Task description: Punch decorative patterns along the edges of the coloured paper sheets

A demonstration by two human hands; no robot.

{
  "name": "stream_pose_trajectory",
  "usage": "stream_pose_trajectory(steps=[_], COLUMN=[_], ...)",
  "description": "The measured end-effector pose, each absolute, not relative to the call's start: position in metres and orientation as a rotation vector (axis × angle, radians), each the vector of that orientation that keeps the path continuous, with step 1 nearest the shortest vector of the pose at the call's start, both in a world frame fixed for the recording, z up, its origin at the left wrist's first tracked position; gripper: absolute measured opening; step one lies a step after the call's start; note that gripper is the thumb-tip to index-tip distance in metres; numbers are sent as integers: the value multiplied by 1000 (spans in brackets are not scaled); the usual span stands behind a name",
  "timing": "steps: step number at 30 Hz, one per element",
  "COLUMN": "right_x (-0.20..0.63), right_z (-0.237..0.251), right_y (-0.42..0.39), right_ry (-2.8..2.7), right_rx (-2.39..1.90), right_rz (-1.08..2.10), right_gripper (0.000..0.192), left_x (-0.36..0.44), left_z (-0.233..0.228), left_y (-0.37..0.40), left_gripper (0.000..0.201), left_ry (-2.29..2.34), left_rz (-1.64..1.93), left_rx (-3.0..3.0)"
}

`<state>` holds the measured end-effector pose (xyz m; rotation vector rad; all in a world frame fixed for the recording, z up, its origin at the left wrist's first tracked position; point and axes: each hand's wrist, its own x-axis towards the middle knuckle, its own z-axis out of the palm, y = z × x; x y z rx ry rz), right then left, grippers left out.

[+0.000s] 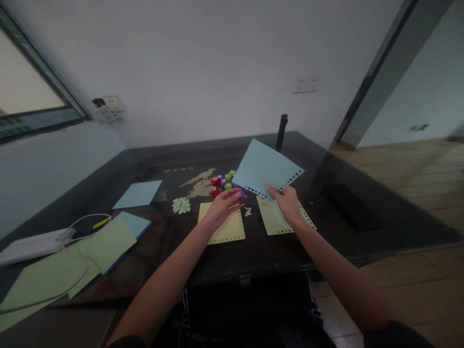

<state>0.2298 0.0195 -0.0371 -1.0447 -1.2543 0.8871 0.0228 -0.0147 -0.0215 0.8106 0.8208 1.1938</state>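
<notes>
Right hand point(288, 203) pinches the punched edge of the light blue sheet point(266, 166), lifted clear above the dark table point(362, 237); left hand point(223, 205) curls around a purple paper punch point(241, 194) beside the cluster of punches point(223, 181). Two yellow sheets point(226, 227) lie below; bare tabletop runs right.

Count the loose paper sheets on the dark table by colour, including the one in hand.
Light blue paper sheets: 3
Pale yellow-green paper sheets with punched borders: 2
Plain pale green paper sheets: 2
Total: 7
</notes>
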Motion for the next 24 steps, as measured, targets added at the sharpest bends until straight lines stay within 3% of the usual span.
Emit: stream_pose_trajectory(steps=[24], right_x=[229], right_z=[-32], right_y=[12], right_ry=[-1386], right_rx=[-1085], right_rz=[830], right_gripper=[32], left_x=[35], left_z=[-28], left_y=[-14], left_gripper=[25], left_ry=[767], left_rz=[1327], left_rx=[794])
